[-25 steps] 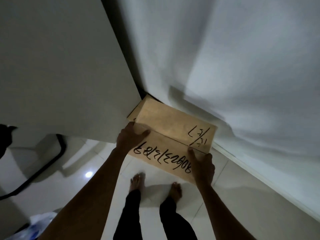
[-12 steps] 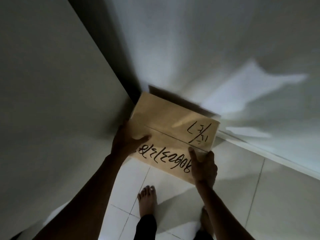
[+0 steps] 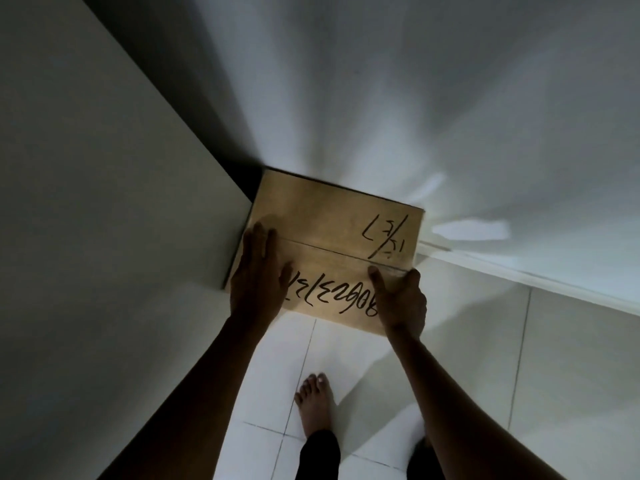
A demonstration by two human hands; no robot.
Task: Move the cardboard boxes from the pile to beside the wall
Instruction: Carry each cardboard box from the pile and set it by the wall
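Observation:
A brown cardboard box (image 3: 332, 230) with black handwriting on its closed top flaps sits in the corner, its far edge against the white wall (image 3: 415, 98) and its left side against a pale panel (image 3: 104, 202). My left hand (image 3: 258, 271) lies flat on the box's near-left top, fingers spread. At the near-right corner my right hand (image 3: 401, 299) grips the box, thumb on top and fingers around the side. Whether the box rests on the floor or on something below it is hidden.
White floor tiles (image 3: 571, 358) spread to the right along the wall's baseboard (image 3: 554, 282). My bare left foot (image 3: 315, 400) stands on the tiles just behind the box. The pale panel fills the whole left side.
The box has gone lower and deeper into the corner, coming against the wall. My left hand has shifted from gripping the left edge to lying flat on top. I have stepped closer.

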